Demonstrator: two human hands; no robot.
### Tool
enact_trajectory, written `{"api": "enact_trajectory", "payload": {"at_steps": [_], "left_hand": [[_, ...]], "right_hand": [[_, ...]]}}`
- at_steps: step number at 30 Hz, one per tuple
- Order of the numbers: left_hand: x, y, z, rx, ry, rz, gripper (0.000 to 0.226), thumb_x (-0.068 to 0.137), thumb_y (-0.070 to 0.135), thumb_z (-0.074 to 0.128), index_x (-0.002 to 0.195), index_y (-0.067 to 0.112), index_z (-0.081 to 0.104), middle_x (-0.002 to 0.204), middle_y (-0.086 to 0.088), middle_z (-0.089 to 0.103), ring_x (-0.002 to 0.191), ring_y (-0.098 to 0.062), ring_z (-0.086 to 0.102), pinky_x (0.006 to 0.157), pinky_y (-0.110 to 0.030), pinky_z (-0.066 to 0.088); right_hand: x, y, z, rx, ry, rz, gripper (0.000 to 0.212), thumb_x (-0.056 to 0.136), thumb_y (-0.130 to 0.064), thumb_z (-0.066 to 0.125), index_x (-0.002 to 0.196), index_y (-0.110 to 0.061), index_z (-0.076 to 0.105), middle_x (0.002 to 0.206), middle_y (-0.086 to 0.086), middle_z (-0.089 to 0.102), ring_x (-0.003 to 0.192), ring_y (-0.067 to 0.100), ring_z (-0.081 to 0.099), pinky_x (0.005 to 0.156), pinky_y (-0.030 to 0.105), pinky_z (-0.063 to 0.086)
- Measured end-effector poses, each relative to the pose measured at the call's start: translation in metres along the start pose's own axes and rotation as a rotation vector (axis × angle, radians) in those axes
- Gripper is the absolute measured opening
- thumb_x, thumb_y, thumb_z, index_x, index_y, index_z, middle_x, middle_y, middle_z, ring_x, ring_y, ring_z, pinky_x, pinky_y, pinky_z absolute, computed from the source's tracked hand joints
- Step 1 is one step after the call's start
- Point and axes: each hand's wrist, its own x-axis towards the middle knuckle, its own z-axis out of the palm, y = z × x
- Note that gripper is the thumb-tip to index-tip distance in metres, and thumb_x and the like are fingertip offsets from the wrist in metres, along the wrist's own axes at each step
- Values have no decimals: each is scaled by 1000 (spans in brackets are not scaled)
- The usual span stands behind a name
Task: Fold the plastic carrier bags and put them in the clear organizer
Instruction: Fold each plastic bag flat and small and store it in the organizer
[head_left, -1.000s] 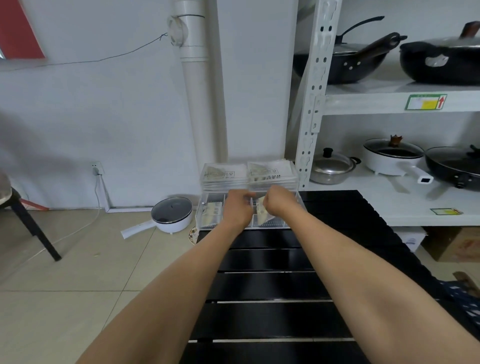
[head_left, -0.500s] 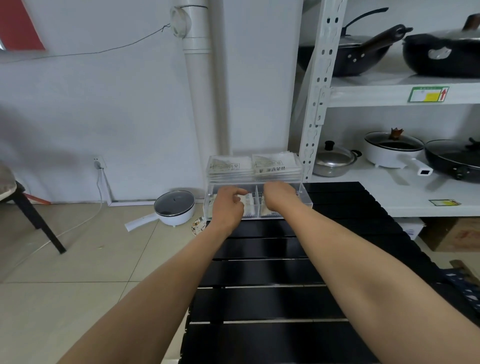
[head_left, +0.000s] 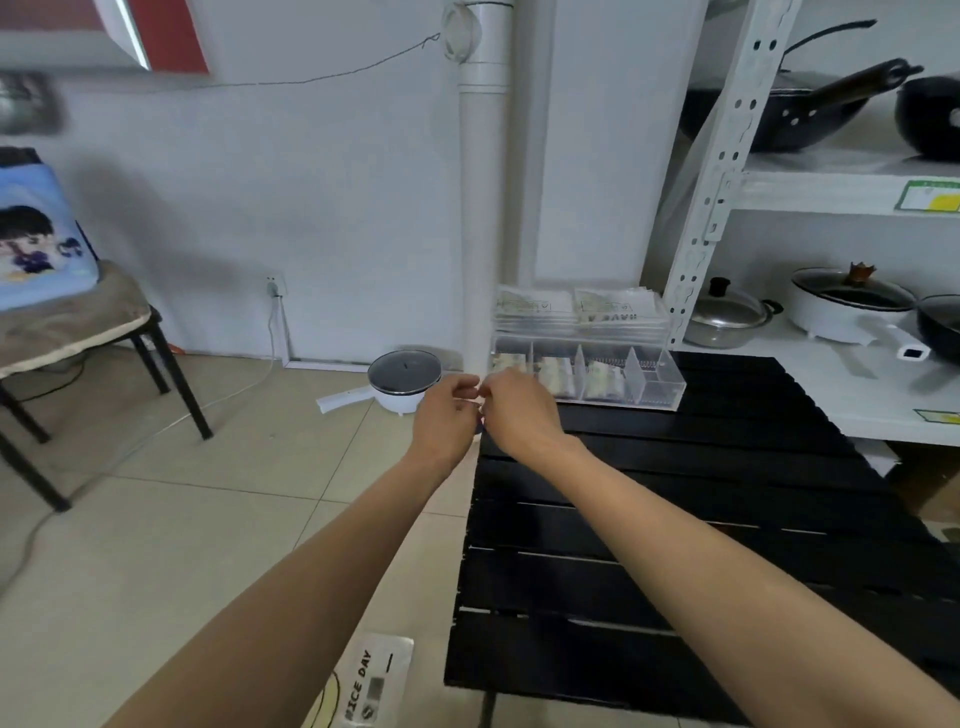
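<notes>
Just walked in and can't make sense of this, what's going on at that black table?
A person is sorting plastic bags into a clear organizer at the far edge of the black slatted table. Three of its compartments hold folded bags; the rightmost looks empty. Flat bags lie stacked on its top. Left hand and right hand meet beside it, fingers curled; anything pinched is too blurred to tell.

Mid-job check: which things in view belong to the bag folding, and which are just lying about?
Job:
clear plastic compartment organizer
folded bags in its compartments
flat printed bags stacked behind it
printed plastic bag on the floor
left hand
right hand

Lying about:
white electric pot on the floor
black slatted table
steel lidded pot
chair
</notes>
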Motion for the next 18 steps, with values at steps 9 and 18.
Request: {"api": "enact_trajectory", "payload": {"at_steps": [9, 18], "left_hand": [[-55, -61, -101, 114, 97, -174, 37, 84, -5, 43, 112, 8, 64, 107, -7, 67, 100, -22, 63, 93, -38, 50], [-96, -173, -174, 291, 80, -531, 23, 87, 11, 50, 106, 11, 64, 103, -12, 67, 94, -27, 64, 79, -34, 51]], "right_hand": [[-42, -93, 70, 31, -201, -93, 33, 93, -10, 46, 123, -15, 61, 121, 8, 63, 111, 28, 59, 81, 33, 46], [-65, -142, 167, 11, -561, -153, 27, 92, -8, 43, 113, -8, 60, 110, 10, 62, 93, 29, 60, 75, 31, 49]]}}
